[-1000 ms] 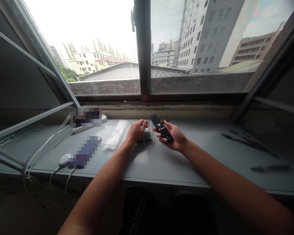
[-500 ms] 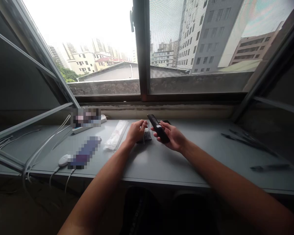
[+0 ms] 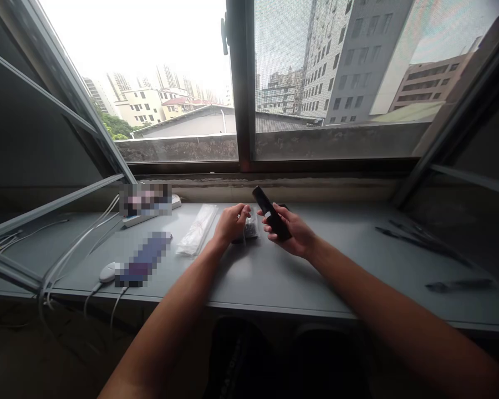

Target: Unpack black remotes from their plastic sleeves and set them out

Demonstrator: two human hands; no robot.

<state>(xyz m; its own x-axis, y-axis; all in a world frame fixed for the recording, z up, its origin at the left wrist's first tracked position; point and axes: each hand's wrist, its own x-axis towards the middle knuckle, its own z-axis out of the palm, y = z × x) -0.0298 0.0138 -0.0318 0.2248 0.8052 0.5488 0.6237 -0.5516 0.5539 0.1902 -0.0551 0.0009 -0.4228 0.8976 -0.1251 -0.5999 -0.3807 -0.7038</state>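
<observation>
Your right hand (image 3: 291, 235) grasps a black remote control (image 3: 270, 213), with the fingers wrapped around its lower half. The remote is lifted off the desk and tilted, its free end pointing toward 11 o'clock, and you see it almost edge-on.

Your left hand (image 3: 232, 223) sits just to the left of the right, at about 9 o'clock from it, with the fingers curled inward and low over the desk. You can't tell whether they are clenched on something or simply closed. A clear plastic packet (image 3: 251, 227) of dark small parts lies directly against those fingertips, between your two hands, and a thin white cord (image 3: 244, 238) shows below them.

The grey desk (image 3: 324, 293) runs along the foot of the open window. Working from your left hand, a clear plastic sleeve (image 3: 197, 230) lies at 9 o'clock, and a pixelated flat object (image 3: 143, 259) and a white computer mouse (image 3: 107, 272) lie further out, at about 8 o'clock. A partly pixelated white power strip (image 3: 137, 220) sits at 10 o'clock, with white cables (image 3: 79, 249) trailing beyond it. Dark pens (image 3: 459, 285) lie well off to your right, at about 3 o'clock.
</observation>
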